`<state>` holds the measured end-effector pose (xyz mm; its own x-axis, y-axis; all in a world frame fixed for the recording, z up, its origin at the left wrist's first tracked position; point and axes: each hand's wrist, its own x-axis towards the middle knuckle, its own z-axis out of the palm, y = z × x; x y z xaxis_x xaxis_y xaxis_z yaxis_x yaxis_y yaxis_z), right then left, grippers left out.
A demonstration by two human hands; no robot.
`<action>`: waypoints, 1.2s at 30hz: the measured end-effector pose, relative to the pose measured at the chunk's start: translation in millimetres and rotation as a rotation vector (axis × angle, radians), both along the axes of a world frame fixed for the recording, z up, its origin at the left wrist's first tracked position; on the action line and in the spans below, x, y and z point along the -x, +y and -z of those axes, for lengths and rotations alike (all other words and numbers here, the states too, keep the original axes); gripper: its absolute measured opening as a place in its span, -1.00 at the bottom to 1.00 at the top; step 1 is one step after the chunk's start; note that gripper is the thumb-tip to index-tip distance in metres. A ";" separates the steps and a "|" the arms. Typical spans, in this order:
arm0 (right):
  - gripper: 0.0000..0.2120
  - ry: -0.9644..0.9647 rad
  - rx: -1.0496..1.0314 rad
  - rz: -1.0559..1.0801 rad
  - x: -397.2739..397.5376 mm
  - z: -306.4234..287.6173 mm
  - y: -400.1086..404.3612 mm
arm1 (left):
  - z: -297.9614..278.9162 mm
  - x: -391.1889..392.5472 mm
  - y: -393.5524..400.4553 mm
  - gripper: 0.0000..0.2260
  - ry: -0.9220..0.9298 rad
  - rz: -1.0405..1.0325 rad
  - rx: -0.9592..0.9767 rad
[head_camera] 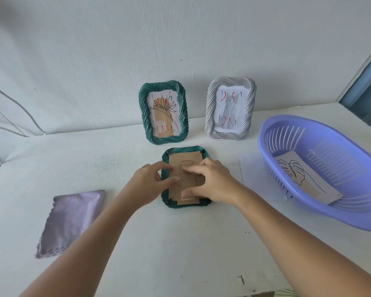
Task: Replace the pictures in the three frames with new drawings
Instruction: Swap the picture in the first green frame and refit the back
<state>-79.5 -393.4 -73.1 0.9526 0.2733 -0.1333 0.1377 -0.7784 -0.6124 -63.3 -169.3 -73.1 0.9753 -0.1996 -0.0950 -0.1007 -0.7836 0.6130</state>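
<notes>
Face-down green frame [185, 180] flat on bench [180, 243], brown cardboard backing [183, 166] up, directly under both hands. Left hand [150, 185] at frame's left edge, fingers loosely curled, thumb and fingertips on the edge and backing; actual pinch unclear. Right hand [210, 182] spread over backing, fingers fairly straight, pressing down. Standing behind against wall: green frame with plant drawing [164, 112], silver frame with cat picture [230, 110]. Leaf drawing [304, 179] inside purple basket [351, 213], right. Purple cloth [71, 221], left.

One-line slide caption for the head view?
Both hands press the cardboard backing of a face-down green frame.
</notes>
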 end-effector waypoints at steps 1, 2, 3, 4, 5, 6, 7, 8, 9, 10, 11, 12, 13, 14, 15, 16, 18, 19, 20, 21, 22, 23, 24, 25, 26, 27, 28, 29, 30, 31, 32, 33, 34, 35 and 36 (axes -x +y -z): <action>-0.24 0.010 -0.009 -0.004 -0.5 -0.6 -1.7 | -0.2 -0.6 -0.2 -0.62 0.013 -0.002 -0.001; -0.28 0.008 -0.018 -0.008 -1.3 -1.4 -4.5 | -0.5 -0.7 -0.6 -0.59 0.027 -0.003 -0.002; -0.34 -0.008 -0.028 -0.012 -2.0 -1.9 -8.3 | -0.2 -1.1 -1.2 -0.57 0.040 -0.004 -0.006; -0.40 -0.032 -0.038 -0.015 -2.5 -2.5 -13.1 | -0.1 -1.3 -1.7 -0.56 0.051 -0.004 -0.011; -0.45 -0.054 -0.049 -0.021 -2.8 -3.2 -18.2 | -0.2 -1.8 -2.2 -0.56 0.060 -0.003 -0.015; -0.50 -0.062 -0.057 -0.030 -2.4 -4.1 -23.6 | -0.6 -2.1 -2.8 -0.56 0.069 -0.003 -0.017; -0.53 -0.051 -0.059 -0.047 -2.1 -5.0 -28.5 | -1.2 -2.4 -3.6 -0.56 0.076 -0.005 -0.014; -0.55 -0.030 -0.051 -0.070 -1.5 -6.5 -32.5 | -1.8 -2.7 -4.2 -0.57 0.083 -0.008 -0.009; -0.56 -0.010 -0.032 -0.097 -0.9 -8.0 -35.4 | -2.4 -3.0 -4.7 -0.57 0.090 -0.012 -0.003; -0.57 0.001 -0.006 -0.121 -0.5 -10.1 -37.0 | -3.2 -3.1 -5.2 -0.57 0.095 -0.015 -0.002; -0.58 0.001 0.012 -0.139 -0.1 -12.1 -37.9 | -3.6 -3.2 -5.6 -0.57 0.099 -0.016 -0.003; -0.58 -0.003 0.020 -0.147 0.1 -14.2 -38.2 | -3.9 -2.9 -5.9 -0.58 0.103 -0.017 -0.003; -0.59 -0.007 0.021 -0.149 0.1 -15.8 -38.2 | -3.8 -2.9 -6.0 -0.58 0.106 -0.019 -0.001; -0.59 -0.011 0.019 -0.149 0.3 -17.5 -38.2 | -3.6 -2.6 -5.9 -0.58 0.107 -0.020 0.000; -0.59 -0.014 0.022 -0.149 -0.4 -17.1 -38.1 | -3.4 -2.7 -5.9 -0.57 0.107 -0.021 -0.001; -0.59 -0.014 0.030 -0.153 -0.8 -16.1 -38.2 | -3.3 -2.6 -6.0 -0.57 0.107 -0.021 -0.004; -0.59 -0.011 0.057 -0.167 -1.9 -13.0 -38.4 | -3.7 -2.9 -6.5 -0.57 0.109 -0.024 -0.011; -0.60 -0.009 0.074 -0.173 -2.0 -11.8 -38.1 | -3.9 -3.1 -6.6 -0.57 0.110 -0.024 -0.013; -0.60 -0.009 0.093 -0.180 -1.3 -11.1 -37.1 | -4.3 -3.1 -6.7 -0.57 0.113 -0.022 -0.016; -0.60 -0.020 0.113 -0.184 -0.1 -10.2 -35.8 | -4.5 -3.2 -6.8 -0.57 0.117 -0.019 -0.017; -0.62 -0.037 0.132 -0.184 1.7 -10.2 -34.1 | -4.9 -3.1 -6.9 -0.57 0.122 -0.017 -0.016; -0.63 -0.053 0.144 -0.180 3.5 -9.7 -32.4 | -5.1 -3.3 -7.0 -0.57 0.127 -0.014 -0.015; -0.63 -0.067 0.149 -0.177 5.4 -9.5 -30.8 | -5.6 -3.3 -7.3 -0.57 0.131 -0.012 -0.015; -0.64 -0.074 0.148 -0.174 6.7 -8.5 -29.5 | -5.9 -3.6 -7.7 -0.58 0.134 -0.010 -0.015; -0.64 -0.079 0.144 -0.175 7.9 -8.5 -28.2 | -6.3 -3.7 -7.9 -0.58 0.137 -0.010 -0.014; -0.64 -0.077 0.137 -0.177 8.5 -8.0 -27.3 | -6.3 -3.9 -8.0 -0.58 0.141 -0.010 -0.012; -0.64 -0.073 0.129 -0.180 9.1 -7.4 -26.7 | -6.2 -4.0 -7.9 -0.57 0.143 -0.010 -0.011; -0.65 -0.069 0.122 -0.184 9.5 -6.7 -26.5 | -5.8 -4.1 -7.7 -0.57 0.143 -0.010 -0.011; -0.66 -0.066 0.117 -0.186 10.1 -6.6 -27.0 | -5.6 -3.9 -7.7 -0.56 0.143 -0.011 -0.013; -0.67 -0.060 0.107 -0.186 10.5 -6.8 -28.6 | -5.3 -3.8 -7.8 -0.56 0.144 -0.011 -0.017; -0.68 -0.046 0.092 -0.183 10.6 -7.9 -30.8 | -5.5 -3.4 -8.0 -0.56 0.146 -0.011 -0.019; -0.68 -0.024 0.076 -0.178 10.2 -9.3 -33.2 | -5.4 -3.5 -7.9 -0.56 0.148 -0.012 -0.016; -0.68 -0.001 0.068 -0.177 9.7 -11.7 -35.0 | -5.6 -3.6 -8.0 -0.57 0.148 -0.013 -0.012; -0.67 0.012 0.070 -0.179 9.0 -13.8 -36.0 | -5.6 -3.9 -7.8 -0.57 0.148 -0.014 -0.009; -0.67 0.016 0.078 -0.182 8.2 -15.2 -36.3 | -5.7 -4.0 -7.8 -0.57 0.149 -0.014 -0.009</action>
<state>-87.7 -429.7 -57.9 0.8860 0.4293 -0.1752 0.2714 -0.7865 -0.5547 -59.3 -177.1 -67.4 0.9529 -0.1848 -0.2406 0.0017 -0.7897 0.6135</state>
